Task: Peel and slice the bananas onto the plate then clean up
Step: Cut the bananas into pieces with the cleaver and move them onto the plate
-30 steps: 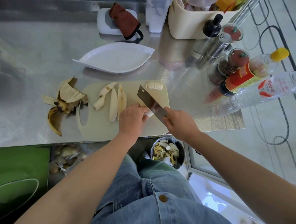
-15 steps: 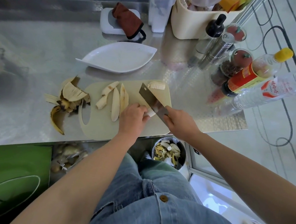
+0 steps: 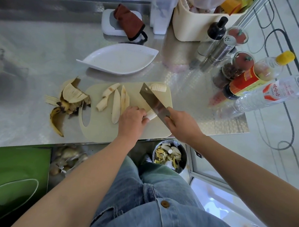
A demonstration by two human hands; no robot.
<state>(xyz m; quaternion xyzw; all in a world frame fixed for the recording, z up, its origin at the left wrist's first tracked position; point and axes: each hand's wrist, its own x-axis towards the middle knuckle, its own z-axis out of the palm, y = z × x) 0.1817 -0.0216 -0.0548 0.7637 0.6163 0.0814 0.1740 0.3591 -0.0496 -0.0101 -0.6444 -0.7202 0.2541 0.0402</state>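
Seen from above, a person stands at a steel counter (image 3: pixel 34 52) with a pale cutting board (image 3: pixel 99 129) at its near edge. The left hand (image 3: pixel 132 120) rests on the board with its fingers curled over a short peeled banana piece (image 3: pixel 151 115), pinning it down; only the pale end of the piece shows past the fingertips. Just to the right, the right hand (image 3: pixel 181 123) is wrapped tightly around the handle of a cleaver (image 3: pixel 153 100). The broad blade slants away toward the far left and crosses the exposed end of the banana piece, close beside the left fingertips. The two hands are near each other but not touching. To the left of the left hand, several long peeled banana strips (image 3: pixel 116 105) lie on the board. A short banana chunk (image 3: pixel 158 87) cut into slices sits at the board's far right corner, beyond the blade tip. Banana peels (image 3: pixel 70 100) are heaped on the counter just off the board's left end. A white leaf-shaped plate (image 3: pixel 118 61) lies beyond the board. A bin (image 3: pixel 168 156) holding scraps stands on the floor below the counter edge.
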